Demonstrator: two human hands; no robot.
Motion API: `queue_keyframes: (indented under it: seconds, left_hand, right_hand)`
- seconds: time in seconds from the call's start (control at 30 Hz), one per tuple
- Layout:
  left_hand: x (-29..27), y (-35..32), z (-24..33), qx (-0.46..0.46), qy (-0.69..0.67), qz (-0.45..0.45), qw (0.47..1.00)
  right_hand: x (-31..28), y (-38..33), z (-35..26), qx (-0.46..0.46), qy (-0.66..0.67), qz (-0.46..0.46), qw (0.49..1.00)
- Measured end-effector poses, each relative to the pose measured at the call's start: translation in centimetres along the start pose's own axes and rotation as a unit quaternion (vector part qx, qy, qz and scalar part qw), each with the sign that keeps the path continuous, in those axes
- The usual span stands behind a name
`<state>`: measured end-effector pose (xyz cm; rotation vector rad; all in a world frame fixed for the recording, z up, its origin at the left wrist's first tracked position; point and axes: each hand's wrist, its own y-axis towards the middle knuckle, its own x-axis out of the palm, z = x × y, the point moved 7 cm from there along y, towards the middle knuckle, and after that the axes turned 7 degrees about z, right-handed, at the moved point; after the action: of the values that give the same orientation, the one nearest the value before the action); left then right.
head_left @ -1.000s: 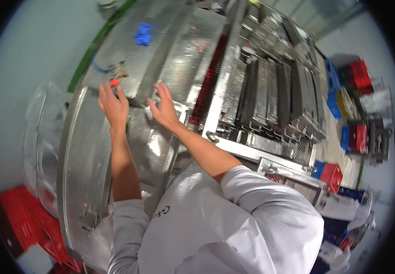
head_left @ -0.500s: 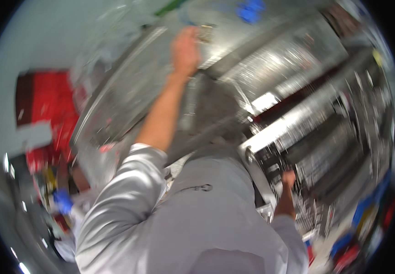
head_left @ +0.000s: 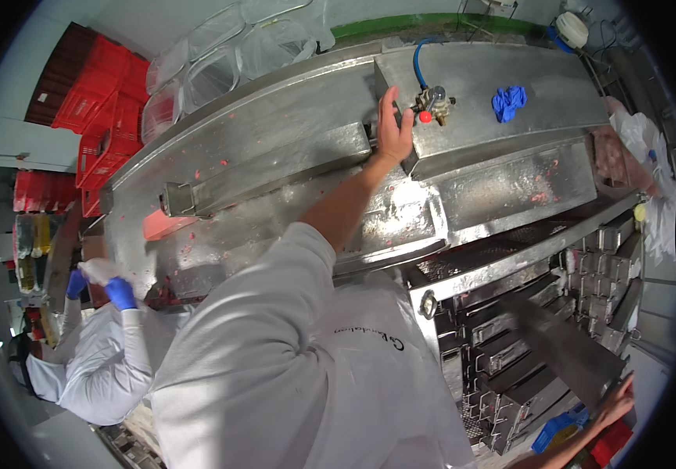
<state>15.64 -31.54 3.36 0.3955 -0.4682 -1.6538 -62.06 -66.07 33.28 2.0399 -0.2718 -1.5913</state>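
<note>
Steel worktable (head_left: 291,109): runs across the upper view, wet, scattered with pink-red scraps. Rack (head_left: 494,273): steel-framed, lower right, filled with rows of long moulds. Co-worker (head_left: 103,367): lower left by the table's end, 2 blue-gloved hands on a pale item, kind unclear. Steel housing (head_left: 478,70): raised box at the table's far side. Red crates (head_left: 111,98): stacked upper left, near the wall.

Steel mould (head_left: 572,344): above the rack, slanting across the moulds below; outer end at the person's right hand, inner end blurred. A 2nd long mould (head_left: 283,168) lies on the table, left of the housing.

Right hand (head_left: 616,405): fingers closed on the outer end of the steel mould. Left hand (head_left: 393,141): fingers extended, thumb apart, nothing in its grasp; at the housing's left edge, contact cannot be told.

Crumpled blue glove (head_left: 509,102): on the housing top. Valve (head_left: 435,100): just beside the left hand, fed by a blue hose (head_left: 417,62). Red knob (head_left: 425,117): on the valve, near the thumb.
</note>
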Motion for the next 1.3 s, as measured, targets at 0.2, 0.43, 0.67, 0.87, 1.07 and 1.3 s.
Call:
queue_keyframes:
  seconds: [0.2, 0.43, 0.67, 0.87, 1.07, 1.3]
  left_hand:
    - [12.6, -1.3, 6.8, 0.068, 0.175, 0.004, 0.982]
    - [14.0, 1.6, 12.3, -0.102, 0.115, -0.028, 0.988]
    - [0.3, -6.0, 21.4, -0.303, -0.314, -0.417, 0.797]
    - [-11.6, -10.8, 20.0, -0.608, -0.586, -0.202, 0.496]
    - [-16.5, -13.8, 5.2, -0.47, -0.625, -0.11, 0.614]
    - [-33.5, -15.9, -4.9, -0.384, 0.136, 0.043, 0.912]
  right_hand:
    - [-7.0, 6.5, -9.9, -0.048, 0.033, -0.007, 0.998]
    - [-19.8, -4.7, -39.8, -0.455, -0.015, 0.045, 0.889]
    - [-17.2, -24.8, -59.7, -0.742, 0.174, 0.043, 0.646]
    - [-7.8, -35.5, -70.3, -0.859, 0.23, -0.141, 0.436]
    - [-1.0, -44.4, -76.4, -0.905, 0.286, -0.166, 0.27]
    - [7.9, -52.8, -75.3, -0.921, 0.175, -0.263, 0.227]
